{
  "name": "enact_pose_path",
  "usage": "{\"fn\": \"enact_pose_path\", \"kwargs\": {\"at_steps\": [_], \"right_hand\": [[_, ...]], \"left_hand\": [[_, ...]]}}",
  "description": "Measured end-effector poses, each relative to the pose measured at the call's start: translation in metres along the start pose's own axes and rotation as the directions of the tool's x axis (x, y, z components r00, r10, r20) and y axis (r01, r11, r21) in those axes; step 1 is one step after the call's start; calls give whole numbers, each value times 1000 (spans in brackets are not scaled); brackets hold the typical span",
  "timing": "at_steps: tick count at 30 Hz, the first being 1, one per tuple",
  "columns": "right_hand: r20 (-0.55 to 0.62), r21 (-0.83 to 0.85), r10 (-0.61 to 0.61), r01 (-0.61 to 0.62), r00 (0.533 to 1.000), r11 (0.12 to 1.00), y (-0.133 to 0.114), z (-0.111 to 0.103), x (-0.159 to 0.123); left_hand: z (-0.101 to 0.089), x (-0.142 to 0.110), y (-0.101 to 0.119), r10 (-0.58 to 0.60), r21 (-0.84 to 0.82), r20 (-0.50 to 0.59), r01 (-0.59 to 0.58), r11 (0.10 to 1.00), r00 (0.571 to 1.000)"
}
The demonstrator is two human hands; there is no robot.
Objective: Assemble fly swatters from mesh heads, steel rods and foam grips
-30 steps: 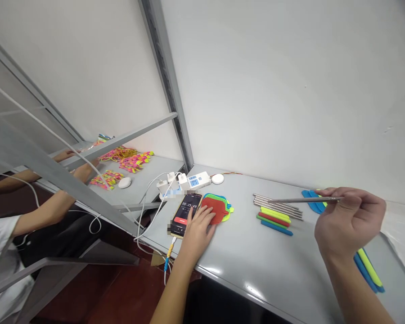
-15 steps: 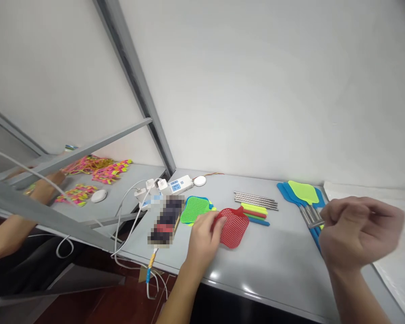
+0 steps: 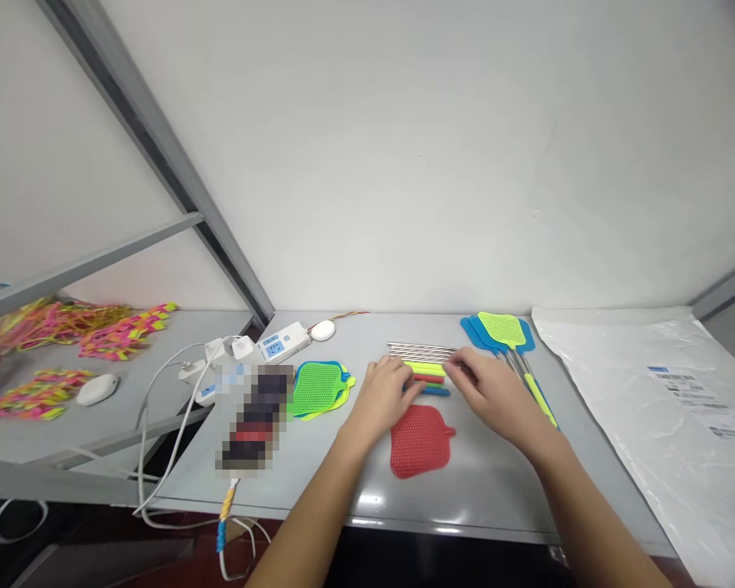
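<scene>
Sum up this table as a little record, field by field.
Left hand: at left ends of colored tubes; grip unclear
Right hand: by the tubes' right ends; grip unclear
Metal rods: side by side behind the tubes
Red fly swatter head: lying in front of the tubes
Mesh heads: stacked left of left hand, green on top
Assembled swatters: overlapping beyond right hand
White plastic package: far right

We see a plain white wall at twelve o'clock and, at six, a grey table with bright glints near its front edge. A grey metal post slants at ten, a grey bar at three; dark red floor shows at seven.
</scene>
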State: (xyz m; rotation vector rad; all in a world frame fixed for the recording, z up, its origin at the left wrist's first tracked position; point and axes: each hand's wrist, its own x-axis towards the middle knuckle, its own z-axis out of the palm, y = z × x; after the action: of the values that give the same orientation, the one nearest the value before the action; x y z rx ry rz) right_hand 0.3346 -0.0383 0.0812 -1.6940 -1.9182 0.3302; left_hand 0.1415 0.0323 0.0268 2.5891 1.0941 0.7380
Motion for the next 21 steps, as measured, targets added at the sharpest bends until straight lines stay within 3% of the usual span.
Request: {"fn": "enact_pose_path", "kwargs": {"at_steps": [3,5,11,15,21], "right_hand": [[299,-230,49,22,953,973,9,6,21],[346,-295,76,32,935,955,17,15,32],[345,-323,63,55,937,945,26,39,38],[329,-347,58,64,942,936,28,45,34],[301,-381,65,58,951,923,32,50,33]], "left_hand": [[-4,15,-12,14,-33,-42,-15,999,999],[-4,16,-20,1,-70,-94,-7,998,996],[-4,3,-25,-50,-120,-143,33,992,988],[-1,5,-19,-46,-153,-131,26,988,990],[1,6,-18,-69,-240,-229,12,971,971]]}}
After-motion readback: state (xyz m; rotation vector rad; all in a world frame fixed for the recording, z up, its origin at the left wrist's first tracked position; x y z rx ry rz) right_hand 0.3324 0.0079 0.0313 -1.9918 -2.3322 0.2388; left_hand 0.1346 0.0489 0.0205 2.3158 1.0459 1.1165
